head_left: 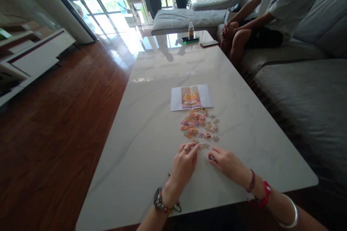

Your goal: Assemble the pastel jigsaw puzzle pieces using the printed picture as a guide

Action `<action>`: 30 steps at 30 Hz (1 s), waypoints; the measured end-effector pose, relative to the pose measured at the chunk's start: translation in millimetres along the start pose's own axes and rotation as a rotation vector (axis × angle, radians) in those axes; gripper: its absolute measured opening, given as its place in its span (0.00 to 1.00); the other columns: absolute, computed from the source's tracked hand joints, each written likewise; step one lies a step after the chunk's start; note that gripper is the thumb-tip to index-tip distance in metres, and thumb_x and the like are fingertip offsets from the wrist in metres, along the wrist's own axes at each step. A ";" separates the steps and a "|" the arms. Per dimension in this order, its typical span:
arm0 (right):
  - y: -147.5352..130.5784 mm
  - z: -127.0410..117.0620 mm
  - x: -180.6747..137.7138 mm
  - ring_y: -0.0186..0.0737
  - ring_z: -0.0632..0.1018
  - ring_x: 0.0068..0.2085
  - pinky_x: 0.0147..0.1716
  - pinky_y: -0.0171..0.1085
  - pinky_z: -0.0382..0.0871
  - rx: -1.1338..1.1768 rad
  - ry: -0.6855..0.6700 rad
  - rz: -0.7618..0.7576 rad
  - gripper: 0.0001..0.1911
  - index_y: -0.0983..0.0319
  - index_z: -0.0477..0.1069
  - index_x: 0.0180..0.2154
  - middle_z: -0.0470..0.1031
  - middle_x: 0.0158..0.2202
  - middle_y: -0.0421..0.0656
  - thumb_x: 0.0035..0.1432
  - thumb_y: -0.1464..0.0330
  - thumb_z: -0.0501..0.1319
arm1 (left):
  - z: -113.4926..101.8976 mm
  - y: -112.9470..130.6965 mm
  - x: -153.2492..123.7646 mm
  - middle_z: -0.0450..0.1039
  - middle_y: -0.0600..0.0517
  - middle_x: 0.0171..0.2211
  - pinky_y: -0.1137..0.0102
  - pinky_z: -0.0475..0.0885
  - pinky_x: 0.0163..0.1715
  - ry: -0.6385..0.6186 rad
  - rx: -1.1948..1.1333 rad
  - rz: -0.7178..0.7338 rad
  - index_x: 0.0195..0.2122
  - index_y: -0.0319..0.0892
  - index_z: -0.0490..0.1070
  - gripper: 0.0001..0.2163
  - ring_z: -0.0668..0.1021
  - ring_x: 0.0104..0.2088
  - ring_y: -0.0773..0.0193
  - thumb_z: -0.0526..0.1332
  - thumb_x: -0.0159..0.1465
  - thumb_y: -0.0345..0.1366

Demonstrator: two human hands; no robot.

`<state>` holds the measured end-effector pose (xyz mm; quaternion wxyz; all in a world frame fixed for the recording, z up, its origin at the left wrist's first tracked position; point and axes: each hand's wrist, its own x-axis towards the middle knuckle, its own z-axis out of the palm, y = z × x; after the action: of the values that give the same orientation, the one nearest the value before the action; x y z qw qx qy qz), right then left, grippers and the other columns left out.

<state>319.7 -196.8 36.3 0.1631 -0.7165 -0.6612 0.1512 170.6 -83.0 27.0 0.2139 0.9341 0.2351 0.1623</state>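
Looking down past a shiny brown floor (67,115) on the left and a big grey couch (303,90) on the right. Working in between, at a long white table (151,115). Seeing a person (290,7) in a white top on the couch, both hands by the knees. On the table, finding a white paper (176,98) with a yellow and orange picture (190,99) in its middle. Just on the near side of the paper, seeing lots of puzzle pieces (194,121) in a loose heap, pink, orange, yellow and purple. Holding the left hand (183,160) at the near end of the heap, fingers bent and close together. Holding the right hand (227,162) just beside, fingers curled toward the thumb; cannot tell if pinching anything. Far up the table, spotting a bottle (191,30) and a dark phone (189,39). Wearing a round watch (157,197) on the left wrist. At the left fingertips, seeing a pale piece (204,145); cannot tell if pinched or only touched. Tiniest of all, wearing a ring (185,148) on the left hand.
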 end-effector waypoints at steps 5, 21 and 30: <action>54.6 -31.9 8.0 0.35 0.71 0.31 0.32 0.34 0.64 0.004 0.164 0.193 0.05 0.63 0.66 0.34 0.68 0.31 0.43 0.55 0.70 0.53 | -6.2 -10.2 7.7 0.67 0.48 0.41 0.68 0.70 0.40 0.054 -0.048 0.006 0.45 0.43 0.64 0.12 0.70 0.41 0.64 0.51 0.60 0.31; 96.3 -51.5 118.2 0.32 0.69 0.29 0.31 0.31 0.62 0.085 0.054 0.225 0.04 0.66 0.70 0.27 0.69 0.29 0.43 0.43 0.74 0.61 | -20.4 -24.2 26.9 0.67 0.49 0.42 0.66 0.69 0.42 0.143 0.015 -0.077 0.43 0.44 0.65 0.11 0.71 0.41 0.64 0.51 0.60 0.31; 95.3 -73.0 38.2 0.33 0.73 0.26 0.21 0.30 0.64 0.767 0.103 0.431 0.18 0.67 0.68 0.38 0.73 0.26 0.43 0.47 0.62 0.57 | 2.1 24.0 63.5 0.67 0.50 0.39 0.69 0.67 0.40 0.024 -0.105 0.116 0.40 0.44 0.66 0.09 0.69 0.40 0.65 0.51 0.61 0.32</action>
<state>439.9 -168.1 60.7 0.4146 -0.7322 -0.3836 0.3806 233.5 -70.5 49.5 0.2500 0.9316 0.1745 0.1977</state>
